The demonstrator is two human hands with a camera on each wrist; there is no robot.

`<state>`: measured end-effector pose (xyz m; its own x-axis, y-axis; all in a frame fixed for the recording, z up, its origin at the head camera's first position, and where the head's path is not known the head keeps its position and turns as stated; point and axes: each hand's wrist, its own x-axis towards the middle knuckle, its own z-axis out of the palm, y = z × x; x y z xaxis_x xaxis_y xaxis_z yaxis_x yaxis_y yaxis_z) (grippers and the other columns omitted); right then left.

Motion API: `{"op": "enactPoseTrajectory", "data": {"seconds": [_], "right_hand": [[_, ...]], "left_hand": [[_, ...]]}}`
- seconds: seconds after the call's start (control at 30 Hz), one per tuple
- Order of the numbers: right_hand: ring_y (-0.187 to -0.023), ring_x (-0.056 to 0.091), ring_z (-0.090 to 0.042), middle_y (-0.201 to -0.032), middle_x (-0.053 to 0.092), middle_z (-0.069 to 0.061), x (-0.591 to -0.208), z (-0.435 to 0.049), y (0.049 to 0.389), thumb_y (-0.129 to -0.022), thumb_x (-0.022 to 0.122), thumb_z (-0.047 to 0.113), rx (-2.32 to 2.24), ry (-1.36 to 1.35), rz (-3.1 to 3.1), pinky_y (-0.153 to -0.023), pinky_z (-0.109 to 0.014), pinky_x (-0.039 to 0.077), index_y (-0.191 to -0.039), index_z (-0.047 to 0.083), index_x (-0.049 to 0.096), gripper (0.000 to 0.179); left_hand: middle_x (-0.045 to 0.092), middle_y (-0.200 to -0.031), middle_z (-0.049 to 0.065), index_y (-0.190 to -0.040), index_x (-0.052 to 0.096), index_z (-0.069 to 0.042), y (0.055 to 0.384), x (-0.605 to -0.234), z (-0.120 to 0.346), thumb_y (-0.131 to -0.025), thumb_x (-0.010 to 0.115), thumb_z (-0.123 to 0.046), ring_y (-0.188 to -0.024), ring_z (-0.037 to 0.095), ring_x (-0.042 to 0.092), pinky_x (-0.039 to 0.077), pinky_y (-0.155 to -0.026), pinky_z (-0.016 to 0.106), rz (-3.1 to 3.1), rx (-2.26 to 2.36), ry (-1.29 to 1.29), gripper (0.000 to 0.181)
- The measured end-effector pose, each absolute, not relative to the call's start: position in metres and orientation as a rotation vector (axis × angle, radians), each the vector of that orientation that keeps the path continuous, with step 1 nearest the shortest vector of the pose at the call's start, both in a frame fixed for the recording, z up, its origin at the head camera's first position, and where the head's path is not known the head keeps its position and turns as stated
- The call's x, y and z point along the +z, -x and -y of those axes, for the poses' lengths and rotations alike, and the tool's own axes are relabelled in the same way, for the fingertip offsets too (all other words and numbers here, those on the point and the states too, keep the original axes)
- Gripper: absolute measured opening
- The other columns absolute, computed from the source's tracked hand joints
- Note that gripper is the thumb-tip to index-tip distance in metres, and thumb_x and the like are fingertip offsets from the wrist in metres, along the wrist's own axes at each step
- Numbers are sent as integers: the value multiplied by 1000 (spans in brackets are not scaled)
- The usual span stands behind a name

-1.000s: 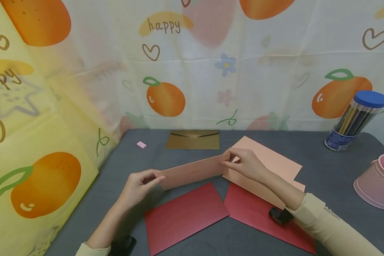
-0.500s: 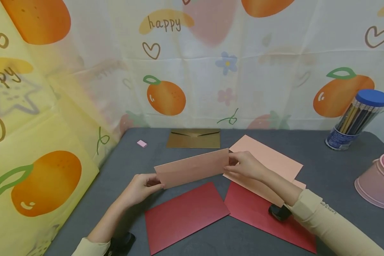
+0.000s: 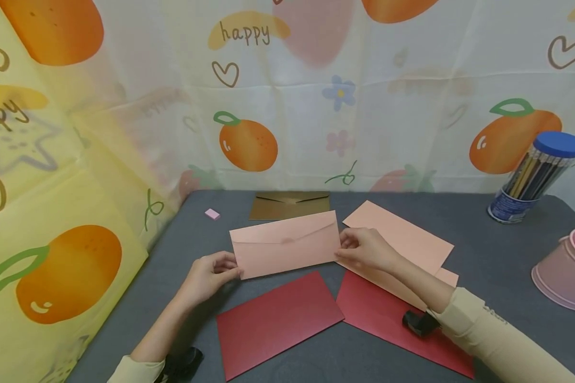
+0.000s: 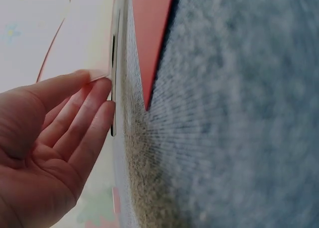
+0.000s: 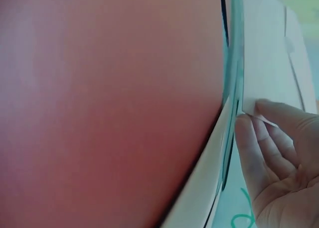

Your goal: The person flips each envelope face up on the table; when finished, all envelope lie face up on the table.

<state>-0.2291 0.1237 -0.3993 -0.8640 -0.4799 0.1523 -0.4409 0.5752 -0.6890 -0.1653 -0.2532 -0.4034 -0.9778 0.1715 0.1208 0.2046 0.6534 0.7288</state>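
Observation:
Between both hands a pink envelope (image 3: 285,254) is held up at a tilt, its flap side facing me, the flap lying down over the body. My left hand (image 3: 210,279) pinches its lower left corner; in the left wrist view the thumb of that hand (image 4: 55,133) presses the corner against the fingers. My right hand (image 3: 366,247) pinches the lower right corner, and the right wrist view shows that hand (image 5: 281,158) with thumb and fingertips at the paper's edge. Below the held envelope lies a red envelope (image 3: 278,322) on the dark tabletop.
Two more pink envelopes (image 3: 402,231) overlap a second red envelope (image 3: 388,327) at the right, under my right forearm. A gold envelope (image 3: 287,208) and a pink eraser (image 3: 212,214) lie at the back. A pencil tub (image 3: 534,178) and a pink bucket (image 3: 567,271) stand far right.
The pink envelope has been turned over in my hands: a plain side showed half a second ago, the flap side shows now. It is tipped further up, and both hands have shifted their grip slightly.

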Motion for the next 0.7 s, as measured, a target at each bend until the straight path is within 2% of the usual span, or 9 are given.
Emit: {"op": "enactPoseTrajectory", "data": {"seconds": [0.17,0.23,0.37,0.5,0.7], "right_hand": [[-78,64,-13,-85,68,2,-399,-122,225,-85,76,18,-1276,680,-2686,-66,-31,51,-102,6,66,23],[-76,64,-13,-85,68,1,-398,-122,223,-85,76,18,-1307,645,-2664,-63,-31,52,-110,4,64,31],[-75,66,-13,-86,69,0,-398,-120,220,-85,77,17,-1340,606,-2649,-64,-30,52,-128,1,57,50],[-79,68,-13,-88,69,1,-399,-118,219,-83,78,16,-1328,625,-2670,-71,-31,53,-135,0,53,61],[-80,69,-11,-91,70,0,-401,-115,218,-82,79,14,-1286,663,-2696,-75,-33,52,-137,-5,52,64]], "left_hand": [[72,-90,7,-115,66,-3,165,-401,251,-84,78,-16,-75,14,70,51,-62,25,2766,-1349,197,36],[71,-91,8,-120,64,-2,166,-400,250,-84,78,-14,-75,15,70,50,-60,25,2745,-1379,170,41],[68,-98,10,-128,61,-5,166,-399,249,-84,78,-13,-79,16,71,49,-59,24,2714,-1398,128,49],[67,-109,12,-130,61,-7,166,-399,249,-83,79,-11,-85,19,71,48,-61,24,2716,-1337,144,51],[67,-118,14,-128,63,-4,166,-399,249,-82,78,-7,-90,22,71,48,-62,21,2714,-1280,173,48]]}}
